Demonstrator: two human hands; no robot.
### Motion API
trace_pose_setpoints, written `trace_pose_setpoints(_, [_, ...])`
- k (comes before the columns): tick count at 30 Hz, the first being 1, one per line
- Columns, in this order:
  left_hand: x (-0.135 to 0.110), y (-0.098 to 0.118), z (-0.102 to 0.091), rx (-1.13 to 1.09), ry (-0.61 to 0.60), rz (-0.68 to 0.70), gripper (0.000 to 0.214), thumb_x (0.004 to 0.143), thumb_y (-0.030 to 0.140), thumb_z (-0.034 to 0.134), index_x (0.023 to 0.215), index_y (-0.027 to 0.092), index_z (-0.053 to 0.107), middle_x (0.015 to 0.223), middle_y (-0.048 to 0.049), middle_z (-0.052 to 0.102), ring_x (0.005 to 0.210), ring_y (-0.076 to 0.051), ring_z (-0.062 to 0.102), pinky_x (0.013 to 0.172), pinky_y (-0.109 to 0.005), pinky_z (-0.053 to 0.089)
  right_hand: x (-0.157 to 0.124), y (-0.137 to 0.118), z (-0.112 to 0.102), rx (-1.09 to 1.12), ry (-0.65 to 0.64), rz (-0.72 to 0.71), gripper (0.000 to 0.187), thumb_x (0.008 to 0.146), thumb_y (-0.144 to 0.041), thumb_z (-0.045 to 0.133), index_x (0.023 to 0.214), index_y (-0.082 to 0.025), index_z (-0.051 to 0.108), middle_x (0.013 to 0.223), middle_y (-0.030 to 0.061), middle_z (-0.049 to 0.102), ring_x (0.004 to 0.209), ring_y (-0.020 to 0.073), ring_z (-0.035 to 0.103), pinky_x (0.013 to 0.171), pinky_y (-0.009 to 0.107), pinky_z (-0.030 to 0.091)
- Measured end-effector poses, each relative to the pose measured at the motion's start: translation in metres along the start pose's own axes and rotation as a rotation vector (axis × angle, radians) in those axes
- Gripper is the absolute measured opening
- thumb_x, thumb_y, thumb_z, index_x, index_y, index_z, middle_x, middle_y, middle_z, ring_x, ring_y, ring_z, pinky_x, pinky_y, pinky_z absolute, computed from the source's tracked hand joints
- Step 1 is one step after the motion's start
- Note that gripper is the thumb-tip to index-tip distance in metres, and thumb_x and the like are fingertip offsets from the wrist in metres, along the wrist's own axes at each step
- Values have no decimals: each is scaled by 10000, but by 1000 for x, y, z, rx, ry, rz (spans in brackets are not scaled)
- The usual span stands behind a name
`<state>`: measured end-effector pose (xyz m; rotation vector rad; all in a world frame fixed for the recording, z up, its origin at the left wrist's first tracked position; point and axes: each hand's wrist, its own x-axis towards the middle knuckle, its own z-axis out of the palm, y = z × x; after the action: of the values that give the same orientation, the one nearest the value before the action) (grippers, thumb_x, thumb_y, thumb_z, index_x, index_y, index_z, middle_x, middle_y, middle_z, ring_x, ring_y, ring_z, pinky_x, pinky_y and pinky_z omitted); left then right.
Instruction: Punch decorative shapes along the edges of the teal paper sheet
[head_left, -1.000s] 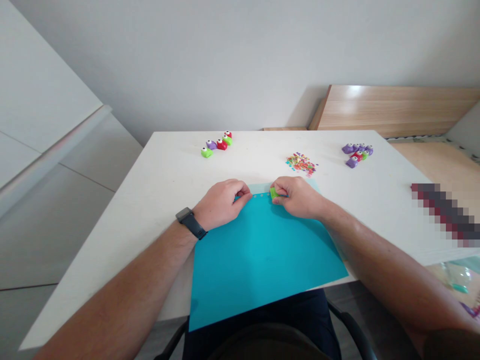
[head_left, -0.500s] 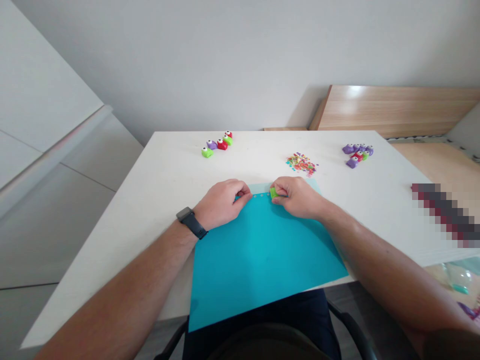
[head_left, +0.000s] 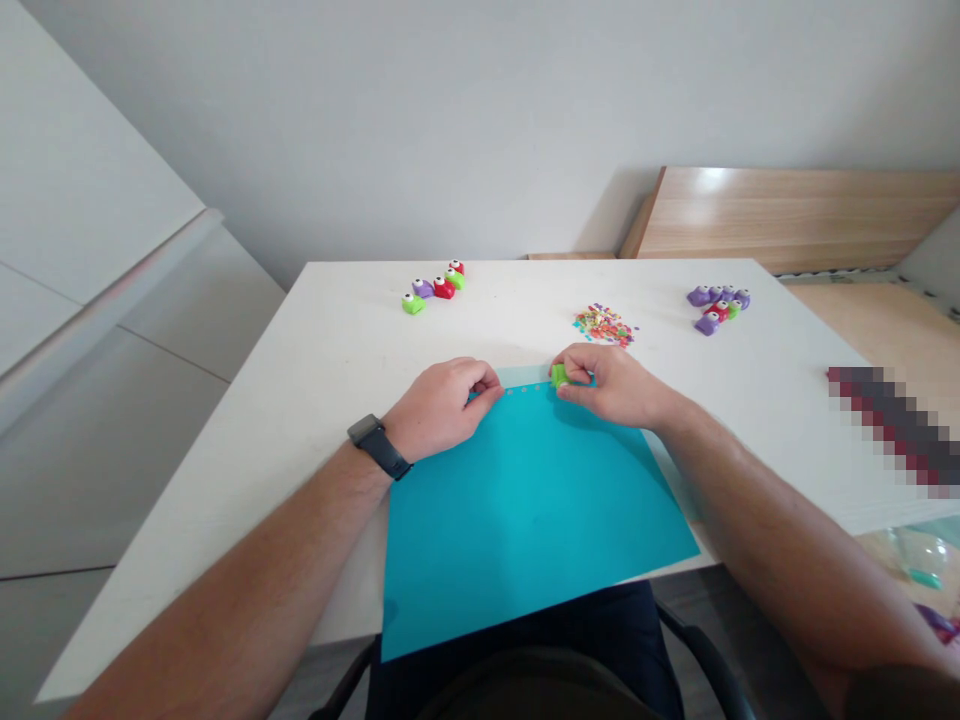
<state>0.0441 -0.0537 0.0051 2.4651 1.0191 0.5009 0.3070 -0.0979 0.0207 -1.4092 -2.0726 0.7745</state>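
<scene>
A large blue sheet of paper (head_left: 536, 490) lies on the table and overhangs its front edge. Along its far edge runs a row of small punched holes, with a pale strip (head_left: 523, 376) just beyond. My left hand (head_left: 450, 400), with a dark watch on the wrist, pinches the sheet's far edge left of the holes. In my closed right hand (head_left: 611, 385) is a small green paper punch (head_left: 559, 376), set at the far edge right of the holes. My fingers cover part of the punch.
A pile of colourful paper bits (head_left: 604, 325) lies beyond my right hand. Several red, green and purple punches with eyes stand at the back left (head_left: 444, 288) and back right (head_left: 718, 309). A pixelated dark object (head_left: 896, 425) is at the right edge.
My right hand has moved the green paper punch a little to the right along the far edge, uncovering more of the hole row. My left hand stays in place.
</scene>
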Motion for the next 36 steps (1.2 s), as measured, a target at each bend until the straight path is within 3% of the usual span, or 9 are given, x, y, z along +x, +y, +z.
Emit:
trace_pose_setpoints(28, [0,2,-3,23,32,3,229,967,351,520,905,195,676,904,-55,701,845,-207,638,756,-334,484,-1,1,-3,-53,-80,17,286,758,-188,634,658,-196,366,754,-7,583,761,143,547,707,253,362])
trace_pose_setpoints(36, [-1,3,1,59,17,31,280,952,455,574,969,200,689,942,-58,694,884,-217,641,803,-351,486,-1,0,-2,-55,-84,22,301,764,-191,646,663,-195,362,777,-2,598,780,146,559,715,257,367])
